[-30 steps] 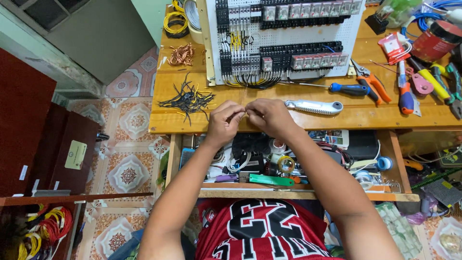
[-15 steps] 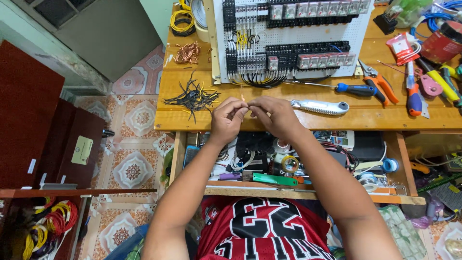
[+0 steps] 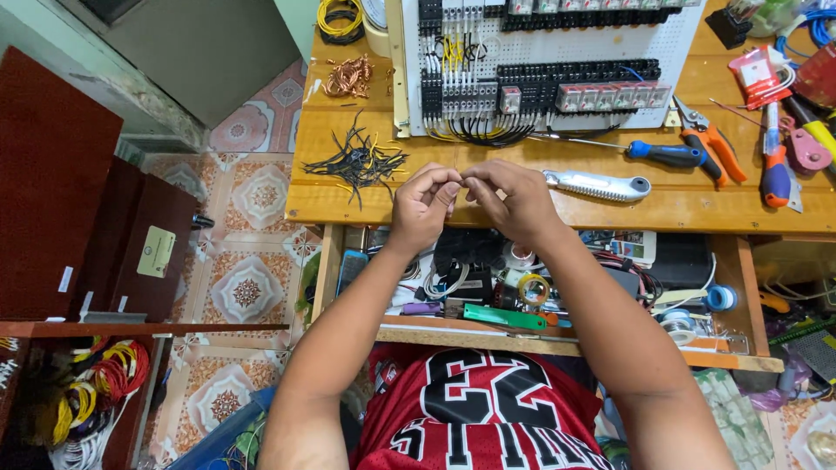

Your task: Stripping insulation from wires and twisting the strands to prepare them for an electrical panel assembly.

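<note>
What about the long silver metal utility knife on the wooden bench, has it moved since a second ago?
No. The utility knife lies just below the blue-handled screwdriver on the wooden bench, as before; only the camera shifted.

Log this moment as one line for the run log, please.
left hand and right hand: fingertips pinched together over bench edge, held item too small to tell | black wire scraps left | utility knife right

On the workbench [image 3: 488, 204], wire offcuts [image 3: 357, 161] lie left of both hands; a utility knife [image 3: 599, 184] lies right, a screwdriver [image 3: 649, 153] behind it (nearer the wiring panel [image 3: 549, 52])
</note>
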